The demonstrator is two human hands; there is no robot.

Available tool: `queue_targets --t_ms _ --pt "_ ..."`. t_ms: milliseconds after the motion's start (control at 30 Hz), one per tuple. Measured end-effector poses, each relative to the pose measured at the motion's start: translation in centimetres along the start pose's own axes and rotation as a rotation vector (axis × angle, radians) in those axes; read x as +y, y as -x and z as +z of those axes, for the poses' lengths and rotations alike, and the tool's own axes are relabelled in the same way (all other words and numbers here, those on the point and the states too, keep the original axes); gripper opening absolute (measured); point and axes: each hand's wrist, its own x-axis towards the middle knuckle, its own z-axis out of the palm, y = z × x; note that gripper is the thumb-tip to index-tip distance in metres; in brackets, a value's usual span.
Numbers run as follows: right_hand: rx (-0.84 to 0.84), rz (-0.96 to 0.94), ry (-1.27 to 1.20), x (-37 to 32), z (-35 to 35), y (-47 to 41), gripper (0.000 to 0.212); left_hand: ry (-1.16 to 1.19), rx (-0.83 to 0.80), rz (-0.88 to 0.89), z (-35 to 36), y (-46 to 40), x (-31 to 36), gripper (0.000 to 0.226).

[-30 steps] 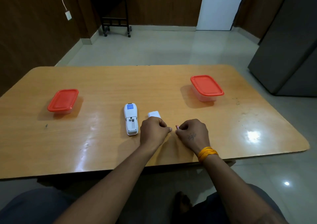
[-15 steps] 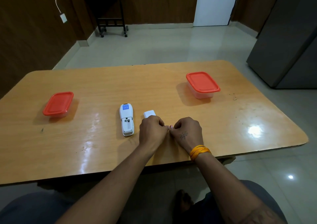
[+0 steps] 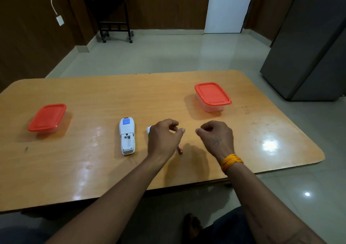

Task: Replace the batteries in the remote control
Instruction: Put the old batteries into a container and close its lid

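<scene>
Currently, the remote control lies face down on the wooden desk, left of both hands, with its battery compartment uncovered and facing up. No cell can be made out inside the compartment. A small white piece, probably the battery cover, lies on the desk just right of the remote control and is mostly hidden behind the left hand.

One battery lies flat on the desk between the two hands, partly hidden by the edge of the left hand.

The left hand hovers above the desk with its grip loosely curled, thumb and forefinger apart and nothing between them. The right hand hovers near it, well clear of the battery, its grip likewise loosely curled and holding nothing visible. An orange thread band circles the right wrist.

Two lidded containers stand on the desk: the left red-lidded box near the left edge, and the right red-lidded box beyond the right hand. Both lids are on.
</scene>
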Motion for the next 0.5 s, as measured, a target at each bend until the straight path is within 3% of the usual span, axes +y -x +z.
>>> queue_targets --t_ms 167,300,500 --pt "0.076 0.021 0.004 2.6 -2.5 -3.7 0.031 0.132 -0.083 -0.024 4.4 -2.4 2.4 0.038" --pt "0.105 0.0 0.102 4.9 -3.8 -7.4 0.046 0.125 -0.119 -0.034 8.3 -4.7 3.8 0.046" --pt "-0.063 -0.119 0.205 5.3 -4.8 -12.8 0.079 0.113 -0.12 -0.078 12.1 -8.3 5.0 0.074"
